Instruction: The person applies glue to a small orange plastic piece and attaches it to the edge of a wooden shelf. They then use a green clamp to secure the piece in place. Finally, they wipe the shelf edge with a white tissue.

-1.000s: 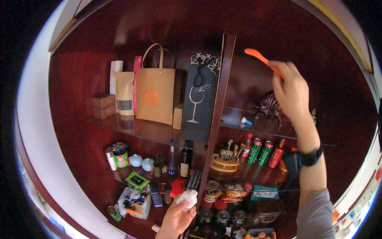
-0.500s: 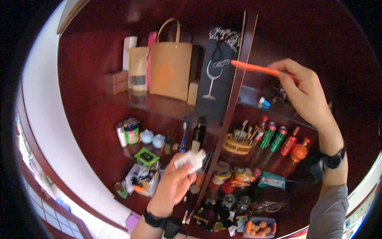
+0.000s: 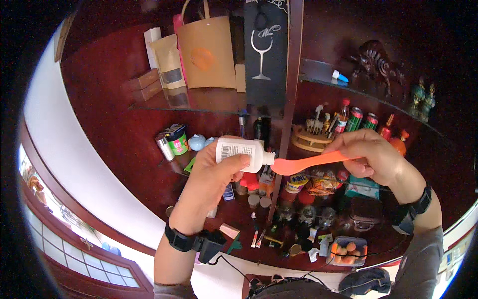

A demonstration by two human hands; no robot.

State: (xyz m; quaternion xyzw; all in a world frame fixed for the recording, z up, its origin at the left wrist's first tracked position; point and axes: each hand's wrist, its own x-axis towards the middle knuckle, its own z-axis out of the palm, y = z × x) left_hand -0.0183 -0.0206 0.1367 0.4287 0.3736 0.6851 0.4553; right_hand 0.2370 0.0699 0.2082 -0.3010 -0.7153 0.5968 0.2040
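The left hand [image 3: 211, 172] was raised in front of the dark red cabinet [image 3: 114, 94], fingers clamped around a small white bottle [image 3: 242, 152] lying sideways, its nozzle pointing right. The right hand [image 3: 371, 157] pinched the handle of an orange plastic spoon [image 3: 303, 162], whose bowl touched the bottle's nozzle at mid-scene. The bottle bore a white label with dark print. Farther back, on the upper shelf, stood a brown paper bag [image 3: 206, 47], with a tall black bag [image 3: 264, 55] showing a wine-glass drawing to its right.
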